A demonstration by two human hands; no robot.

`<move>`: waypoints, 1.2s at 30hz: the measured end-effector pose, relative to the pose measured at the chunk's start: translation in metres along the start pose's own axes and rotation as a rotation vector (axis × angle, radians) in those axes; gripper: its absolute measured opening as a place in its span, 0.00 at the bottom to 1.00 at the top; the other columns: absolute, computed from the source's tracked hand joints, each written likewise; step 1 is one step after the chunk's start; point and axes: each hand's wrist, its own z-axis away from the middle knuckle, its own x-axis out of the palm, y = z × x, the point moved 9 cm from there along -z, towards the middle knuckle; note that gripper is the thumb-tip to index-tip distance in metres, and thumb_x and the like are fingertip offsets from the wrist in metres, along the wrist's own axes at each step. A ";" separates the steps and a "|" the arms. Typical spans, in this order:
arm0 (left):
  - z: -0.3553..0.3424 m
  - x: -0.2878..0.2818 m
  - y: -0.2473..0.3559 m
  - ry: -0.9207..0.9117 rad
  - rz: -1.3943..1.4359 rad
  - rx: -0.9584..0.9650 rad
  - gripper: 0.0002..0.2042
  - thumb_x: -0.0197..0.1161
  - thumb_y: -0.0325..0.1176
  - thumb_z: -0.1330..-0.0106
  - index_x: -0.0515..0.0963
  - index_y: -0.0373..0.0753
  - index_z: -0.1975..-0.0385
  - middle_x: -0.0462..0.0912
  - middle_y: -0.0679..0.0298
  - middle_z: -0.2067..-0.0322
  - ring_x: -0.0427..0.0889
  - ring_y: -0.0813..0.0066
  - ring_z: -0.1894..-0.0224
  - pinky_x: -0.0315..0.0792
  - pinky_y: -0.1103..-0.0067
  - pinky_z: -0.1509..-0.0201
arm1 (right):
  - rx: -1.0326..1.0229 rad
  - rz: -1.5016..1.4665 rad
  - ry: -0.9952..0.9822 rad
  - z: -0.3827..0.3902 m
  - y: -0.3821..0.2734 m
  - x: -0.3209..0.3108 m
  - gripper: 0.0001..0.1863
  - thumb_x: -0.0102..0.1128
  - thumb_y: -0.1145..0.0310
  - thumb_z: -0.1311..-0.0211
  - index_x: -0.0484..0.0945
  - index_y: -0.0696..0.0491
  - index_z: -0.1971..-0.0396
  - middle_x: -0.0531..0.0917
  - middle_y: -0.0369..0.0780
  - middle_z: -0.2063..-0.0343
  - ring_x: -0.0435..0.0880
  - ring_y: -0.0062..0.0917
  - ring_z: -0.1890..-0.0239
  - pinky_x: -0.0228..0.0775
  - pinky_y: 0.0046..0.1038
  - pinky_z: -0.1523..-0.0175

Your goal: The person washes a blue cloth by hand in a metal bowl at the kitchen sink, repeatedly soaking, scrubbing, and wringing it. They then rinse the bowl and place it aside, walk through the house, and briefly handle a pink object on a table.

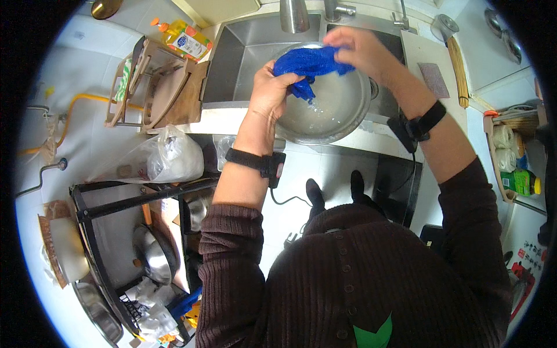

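A wet blue cloth, bunched and mesh-like, hangs over a round metal basin of cloudy water at the sink. My left hand is closed around the cloth's left end, with the thumb across its lower side. A loose tail of the cloth drops toward the water. Beside the cloth's right end is my right hand, its fingers bent and blurred. Whether they grip the cloth is unclear. Black straps with small devices circle both my forearms.
The steel sink lies behind and left of the basin, under a faucet. Left stand a bottle with orange liquid and a wooden rack. A bamboo-like stick bundle lies right. A plastic bag sits on a black shelf.
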 end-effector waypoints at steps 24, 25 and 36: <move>0.001 0.009 -0.020 -0.116 -0.158 0.106 0.41 0.71 0.36 0.42 0.53 0.30 0.33 0.69 0.54 0.41 0.71 0.65 0.41 0.66 0.72 0.38 | -0.046 0.021 -0.022 -0.023 0.026 0.051 0.24 0.66 0.76 0.59 0.74 0.58 0.56 0.81 0.48 0.63 0.82 0.37 0.60 0.73 0.33 0.55; -0.004 0.012 -0.022 -0.129 -0.066 0.088 0.42 0.70 0.38 0.41 0.53 0.29 0.33 0.69 0.53 0.41 0.71 0.64 0.41 0.68 0.72 0.39 | -0.010 -0.075 0.033 -0.023 0.029 0.052 0.25 0.65 0.76 0.59 0.74 0.58 0.55 0.81 0.48 0.62 0.82 0.36 0.59 0.73 0.33 0.55; -0.008 -0.001 -0.061 0.201 0.436 -0.074 0.13 0.51 0.32 0.28 0.71 0.30 0.51 0.79 0.52 0.57 0.80 0.61 0.56 0.77 0.66 0.48 | 0.289 -0.948 0.230 0.035 0.055 0.105 0.52 0.74 0.73 0.56 0.52 0.52 0.30 0.67 0.44 0.41 0.69 0.29 0.41 0.61 0.30 0.37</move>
